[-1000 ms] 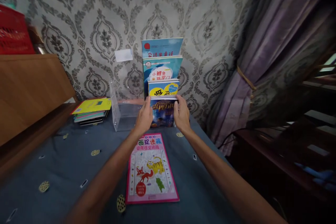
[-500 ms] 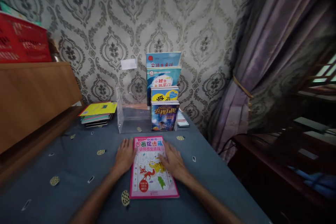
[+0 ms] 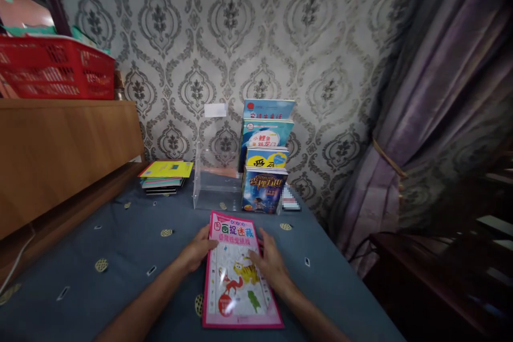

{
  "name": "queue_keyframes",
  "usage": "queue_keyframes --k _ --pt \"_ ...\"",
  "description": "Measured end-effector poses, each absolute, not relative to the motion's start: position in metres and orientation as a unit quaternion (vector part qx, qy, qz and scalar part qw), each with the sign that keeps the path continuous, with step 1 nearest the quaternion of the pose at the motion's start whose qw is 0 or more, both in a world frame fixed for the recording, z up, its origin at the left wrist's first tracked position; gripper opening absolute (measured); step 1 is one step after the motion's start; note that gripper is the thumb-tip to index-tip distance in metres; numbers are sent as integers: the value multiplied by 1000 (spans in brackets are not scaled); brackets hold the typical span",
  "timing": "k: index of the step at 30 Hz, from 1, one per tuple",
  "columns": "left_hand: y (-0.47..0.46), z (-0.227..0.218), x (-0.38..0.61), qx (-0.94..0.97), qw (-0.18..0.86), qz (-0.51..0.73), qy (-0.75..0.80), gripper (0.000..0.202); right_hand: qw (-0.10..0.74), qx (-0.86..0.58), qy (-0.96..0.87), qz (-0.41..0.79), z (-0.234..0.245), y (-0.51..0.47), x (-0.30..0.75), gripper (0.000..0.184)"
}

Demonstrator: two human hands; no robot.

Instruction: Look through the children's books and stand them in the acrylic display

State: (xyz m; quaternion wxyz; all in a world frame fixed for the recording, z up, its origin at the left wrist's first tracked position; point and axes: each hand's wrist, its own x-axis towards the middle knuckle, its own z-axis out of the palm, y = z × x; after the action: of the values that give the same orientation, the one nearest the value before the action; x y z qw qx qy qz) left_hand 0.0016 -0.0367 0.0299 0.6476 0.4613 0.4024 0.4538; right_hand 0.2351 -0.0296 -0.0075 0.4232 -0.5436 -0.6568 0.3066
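A pink children's activity book (image 3: 239, 278) with a tiger and a fox on its cover lies on the blue patterned cloth (image 3: 120, 267). My left hand (image 3: 199, 250) grips its upper left edge, fingers curled round it. My right hand (image 3: 271, 262) rests on the cover's right side, fingers spread flat. Beyond the book stands a clear acrylic rack (image 3: 214, 187) against the wall. Its right side holds several upright books (image 3: 264, 171), stepped in height.
A flat stack of thin books (image 3: 165, 176) with a yellow one on top lies at the back left. A wooden cabinet (image 3: 60, 155) with a red basket (image 3: 56, 72) on it stands left. A purple curtain (image 3: 420, 117) hangs right, past the table's edge.
Both hands have come back from the front book in the rack to the pink book. The left hand now grips its edge, and the view has shifted left.
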Motion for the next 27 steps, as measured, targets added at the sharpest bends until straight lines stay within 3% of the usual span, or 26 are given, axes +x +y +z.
queue_keyframes --k 3,5,10,17,20,24,27 --pt "-38 59 -10 509 594 488 388 56 383 -502 -618 468 34 -24 236 47" --pt "-36 83 -19 549 533 522 376 57 365 -422 -652 513 70 -22 235 40" --pt "-34 108 -35 619 386 583 359 57 451 -362 -742 340 121 -28 222 32" --pt "-23 49 -53 620 361 527 455 54 409 -409 -760 297 83 -27 205 29" --pt "-8 55 -67 665 356 485 441 44 393 -407 -773 288 85 -12 205 25" --pt "31 126 -85 741 306 410 436 31 386 -391 -800 240 137 28 201 18" --pt "68 214 -93 760 169 467 420 21 422 -371 -813 150 214 71 191 18"
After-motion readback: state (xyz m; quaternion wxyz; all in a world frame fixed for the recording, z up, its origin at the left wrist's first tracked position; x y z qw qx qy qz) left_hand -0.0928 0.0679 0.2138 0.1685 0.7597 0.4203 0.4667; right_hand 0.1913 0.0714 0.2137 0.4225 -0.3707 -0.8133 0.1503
